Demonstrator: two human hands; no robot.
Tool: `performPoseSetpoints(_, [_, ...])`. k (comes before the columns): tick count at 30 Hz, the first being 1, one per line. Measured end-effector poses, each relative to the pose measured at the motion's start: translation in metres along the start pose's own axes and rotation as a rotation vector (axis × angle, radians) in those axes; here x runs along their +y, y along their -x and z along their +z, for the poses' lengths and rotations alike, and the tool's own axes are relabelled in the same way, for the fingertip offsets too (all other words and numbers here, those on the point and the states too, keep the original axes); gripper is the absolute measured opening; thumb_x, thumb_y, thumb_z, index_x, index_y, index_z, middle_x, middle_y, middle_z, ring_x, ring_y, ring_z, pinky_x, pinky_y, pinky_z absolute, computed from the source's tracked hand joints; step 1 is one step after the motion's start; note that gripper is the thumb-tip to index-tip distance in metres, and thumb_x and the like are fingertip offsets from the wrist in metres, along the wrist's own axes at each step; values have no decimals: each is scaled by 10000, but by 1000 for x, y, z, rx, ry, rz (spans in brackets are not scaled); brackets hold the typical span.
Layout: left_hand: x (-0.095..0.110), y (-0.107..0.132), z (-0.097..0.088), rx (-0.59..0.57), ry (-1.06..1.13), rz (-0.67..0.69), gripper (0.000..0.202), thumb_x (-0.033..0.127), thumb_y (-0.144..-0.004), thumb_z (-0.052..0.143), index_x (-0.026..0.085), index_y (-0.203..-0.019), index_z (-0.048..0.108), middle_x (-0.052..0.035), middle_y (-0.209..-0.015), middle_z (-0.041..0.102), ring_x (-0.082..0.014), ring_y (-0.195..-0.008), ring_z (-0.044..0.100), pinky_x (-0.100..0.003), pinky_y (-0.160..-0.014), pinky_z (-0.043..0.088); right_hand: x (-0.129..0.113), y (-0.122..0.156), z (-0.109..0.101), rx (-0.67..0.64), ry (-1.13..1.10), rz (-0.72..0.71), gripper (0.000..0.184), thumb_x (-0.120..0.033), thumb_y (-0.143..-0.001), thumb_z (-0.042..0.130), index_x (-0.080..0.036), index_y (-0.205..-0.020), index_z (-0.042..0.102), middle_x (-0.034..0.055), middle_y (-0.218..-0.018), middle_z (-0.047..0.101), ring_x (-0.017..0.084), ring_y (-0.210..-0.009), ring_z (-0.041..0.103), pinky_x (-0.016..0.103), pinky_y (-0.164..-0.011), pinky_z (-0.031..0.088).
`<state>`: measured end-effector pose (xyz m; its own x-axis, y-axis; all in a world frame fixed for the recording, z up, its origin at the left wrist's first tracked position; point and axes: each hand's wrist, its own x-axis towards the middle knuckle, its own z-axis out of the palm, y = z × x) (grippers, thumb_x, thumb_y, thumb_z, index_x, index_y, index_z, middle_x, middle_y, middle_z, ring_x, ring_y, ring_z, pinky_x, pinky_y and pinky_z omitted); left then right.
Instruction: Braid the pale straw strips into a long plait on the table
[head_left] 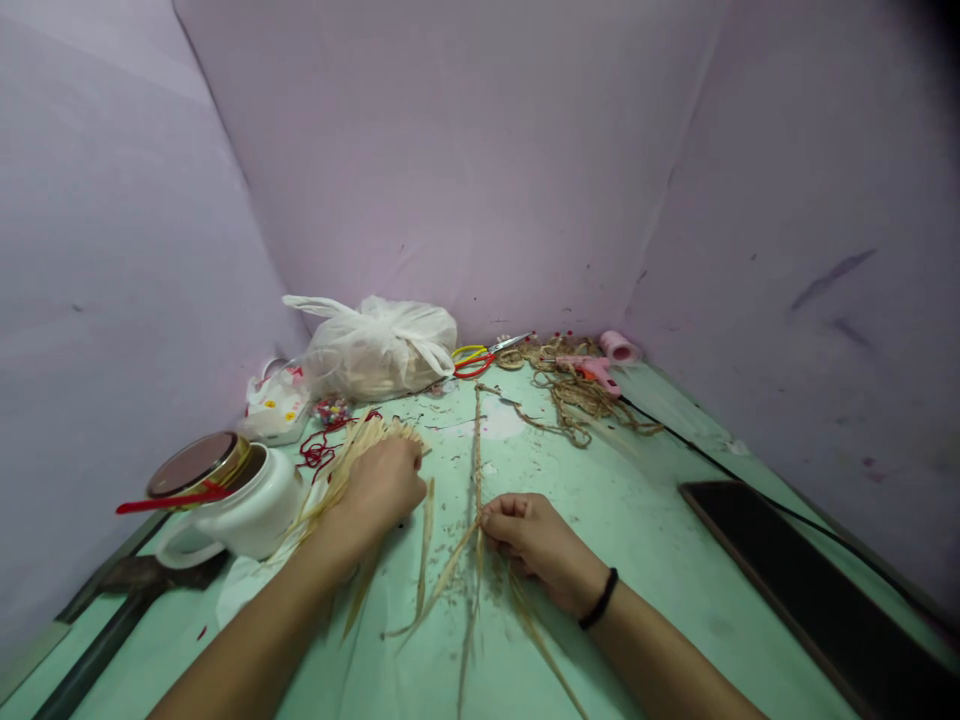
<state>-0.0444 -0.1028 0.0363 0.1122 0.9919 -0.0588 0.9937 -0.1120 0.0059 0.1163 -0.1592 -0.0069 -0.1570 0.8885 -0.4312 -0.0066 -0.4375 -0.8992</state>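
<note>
Two hands busy: my left hand (384,482) curls round the straw bundle (366,433) by the white pot (259,512), and my right hand (536,545) pinches one long strip (477,440) mid-table. I'd hold that pinch firm.

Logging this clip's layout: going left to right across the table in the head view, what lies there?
White pot → white plastic bag → scissors → pink glue gun → black panel.
</note>
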Motion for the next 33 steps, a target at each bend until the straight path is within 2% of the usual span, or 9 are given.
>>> performPoseSetpoints(3, [8, 6, -1, -78, 56, 74, 264, 347, -710, 452, 191, -721, 664, -87, -759, 654, -192, -725, 585, -255, -592, 370, -1, 0, 0, 7, 4, 5, 85, -160, -646, 521, -142, -570, 489, -63, -426, 407, 18, -316, 226, 185, -333, 107])
performPoseSetpoints(5, [12, 7, 2, -74, 9, 52, 332, 422, -702, 454, 166, -680, 664, -115, -729, 646, -214, -710, 585, -275, -592, 374, -1, 1, 1, 9, 9, 10, 94, -156, -657, 509, -143, -568, 482, -65, -425, 406, 17, -310, 222, 184, -328, 113])
performPoseSetpoints(8, [14, 7, 11, -33, -35, 13, 248, 316, -649, 502, 135, -693, 666, -139, -734, 639, -230, -704, 581, -286, -584, 368, -1, 0, 1, 12, 13, 2, 109, -161, -663, 508, -145, -562, 473, -62, -432, 417, 18, -310, 233, 183, -325, 125])
performPoseSetpoints(10, [13, 5, 14, -71, 58, 41, 196, 218, -608, 496, 134, -672, 661, -109, -681, 629, -200, -652, 565, -267, -556, 352, 0, 0, 0, 12, 11, -4, 109, -163, -659, 511, -143, -558, 475, -59, -437, 423, 17, -317, 237, 182, -328, 129])
performPoseSetpoints(12, [12, 5, 13, -192, 264, 108, 166, 177, -574, 488, 141, -623, 643, -51, -591, 590, -150, -571, 521, -237, -513, 329, 0, -1, 0, 9, 6, -1, 108, -165, -650, 517, -144, -553, 474, -59, -436, 424, 17, -321, 239, 182, -331, 124])
performPoseSetpoints(15, [11, 8, 7, -468, 628, 191, 107, 193, -549, 499, 143, -570, 591, 23, -467, 474, -89, -450, 410, -203, -443, 291, 0, -1, 1, 15, 10, 6, 93, -163, -636, 522, -147, -557, 476, -62, -429, 420, 18, -317, 246, 185, -332, 123])
performPoseSetpoints(19, [12, 11, 5, -657, 796, 215, 91, 223, -524, 529, 140, -552, 551, 55, -423, 410, -67, -397, 354, -189, -404, 278, 0, -1, 1, 23, 16, 3, 71, -157, -626, 516, -145, -563, 486, -70, -411, 396, 19, -317, 241, 189, -340, 123])
performPoseSetpoints(28, [9, 10, 1, -735, 840, 238, 178, 317, -601, 540, 140, -586, 557, 51, -425, 422, -72, -381, 405, -181, -361, 222, 2, -2, 0, 13, 20, -12, 55, -162, -600, 524, -147, -561, 488, -69, -416, 393, 20, -328, 235, 195, -351, 116])
performPoseSetpoints(33, [16, 12, 5, -618, 929, 159, 146, 277, -563, 575, 132, -563, 561, 59, -410, 420, -56, -359, 372, -186, -365, 240, 1, -1, 0, 15, 4, -7, 70, -182, -604, 531, -152, -561, 485, -75, -399, 376, 22, -319, 235, 193, -344, 121])
